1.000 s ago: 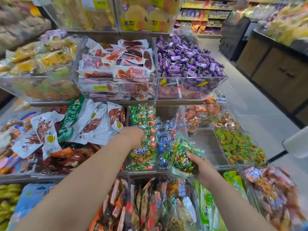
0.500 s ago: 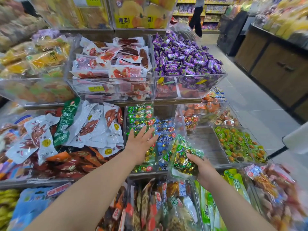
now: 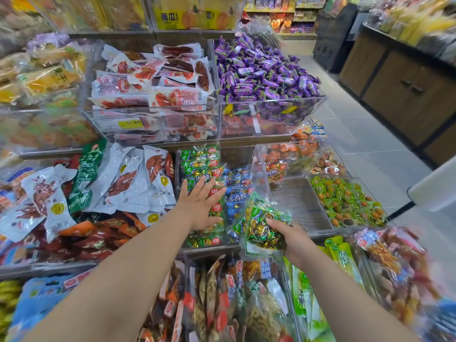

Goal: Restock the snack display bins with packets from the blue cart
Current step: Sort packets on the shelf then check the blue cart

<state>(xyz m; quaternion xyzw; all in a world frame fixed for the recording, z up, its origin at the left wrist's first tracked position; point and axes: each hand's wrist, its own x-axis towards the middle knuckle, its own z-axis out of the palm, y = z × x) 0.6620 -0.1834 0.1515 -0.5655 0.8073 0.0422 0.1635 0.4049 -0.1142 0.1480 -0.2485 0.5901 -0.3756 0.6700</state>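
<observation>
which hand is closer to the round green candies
Right. The right hand, gripping a green packet, is left of the round green candies; the left hand is farther left.

Bare bin floor (image 3: 296,206) open from above; green candy heap (image 3: 345,201) right, acrylic divider (image 3: 262,169) left.

My right hand (image 3: 293,239) grips a clear packet (image 3: 259,218) of gold and green wrapped sweets, tilted, over the front right corner of the bin (image 3: 209,249). That clear bin holds matching green packets (image 3: 199,161) at left, blue packets (image 3: 237,191) at right.
</observation>
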